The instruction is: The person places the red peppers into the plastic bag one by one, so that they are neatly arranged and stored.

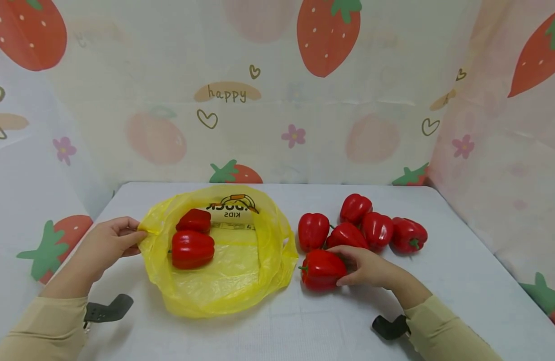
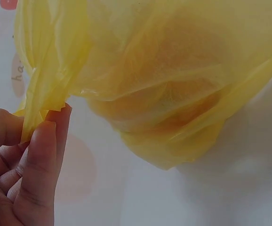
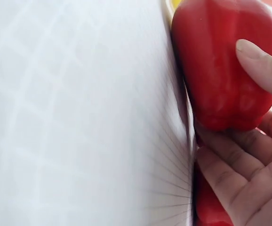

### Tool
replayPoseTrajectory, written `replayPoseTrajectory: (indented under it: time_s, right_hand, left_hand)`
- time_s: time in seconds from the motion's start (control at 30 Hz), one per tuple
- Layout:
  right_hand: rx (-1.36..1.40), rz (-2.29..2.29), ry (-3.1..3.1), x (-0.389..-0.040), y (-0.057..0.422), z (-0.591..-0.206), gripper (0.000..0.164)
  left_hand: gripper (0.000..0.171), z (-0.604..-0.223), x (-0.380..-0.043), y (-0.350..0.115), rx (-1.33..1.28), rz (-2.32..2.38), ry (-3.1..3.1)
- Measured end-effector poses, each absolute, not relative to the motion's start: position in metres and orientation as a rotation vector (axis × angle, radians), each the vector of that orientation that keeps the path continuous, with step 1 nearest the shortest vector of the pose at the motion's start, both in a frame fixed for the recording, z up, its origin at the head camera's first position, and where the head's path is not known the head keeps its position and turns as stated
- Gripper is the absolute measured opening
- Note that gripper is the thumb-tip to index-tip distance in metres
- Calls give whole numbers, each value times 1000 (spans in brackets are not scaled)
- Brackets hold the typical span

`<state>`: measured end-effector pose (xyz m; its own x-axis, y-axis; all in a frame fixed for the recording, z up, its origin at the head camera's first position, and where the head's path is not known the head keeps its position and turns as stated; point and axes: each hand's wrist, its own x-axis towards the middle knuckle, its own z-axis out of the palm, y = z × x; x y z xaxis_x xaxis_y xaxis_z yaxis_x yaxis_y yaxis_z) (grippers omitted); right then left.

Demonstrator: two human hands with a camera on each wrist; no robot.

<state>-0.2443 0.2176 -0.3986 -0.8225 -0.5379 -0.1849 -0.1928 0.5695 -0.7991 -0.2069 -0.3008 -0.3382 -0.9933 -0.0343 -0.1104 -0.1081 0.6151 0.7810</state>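
Observation:
A yellow plastic bag (image 1: 219,291) lies with its mouth spread wide on the left part of the table. My left hand (image 1: 110,244) pinches the bag's left rim between thumb and fingers; the left wrist view shows the gathered plastic (image 2: 42,94) there. Inside the bag are two red bell peppers, a near one (image 1: 192,249) and a far one (image 1: 196,220). Just right of the bag, my right hand (image 1: 370,269) holds another red bell pepper (image 1: 321,271) by its right end. In the right wrist view the thumb presses that pepper (image 3: 220,61), fingers at its end.
Several more red bell peppers cluster behind my right hand, among them a left one (image 1: 313,231) and a right one (image 1: 408,234). The white table (image 1: 304,331) meets a strawberry-print backdrop (image 1: 268,135) at the back and sides.

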Motion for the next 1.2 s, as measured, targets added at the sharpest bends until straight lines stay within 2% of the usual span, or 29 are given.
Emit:
replayPoseTrajectory:
  time_s: [0.63,1.2]
  right_hand:
    - [-588,-1241,2392,-243,215,-394,56]
    - [-598,-1317,2384,-245,213,-374,60]
  left_hand:
    - [45,-342,-207,-302,-121,1346,2746]
    - [45,-342,-208,-302,-116,1344,2744]
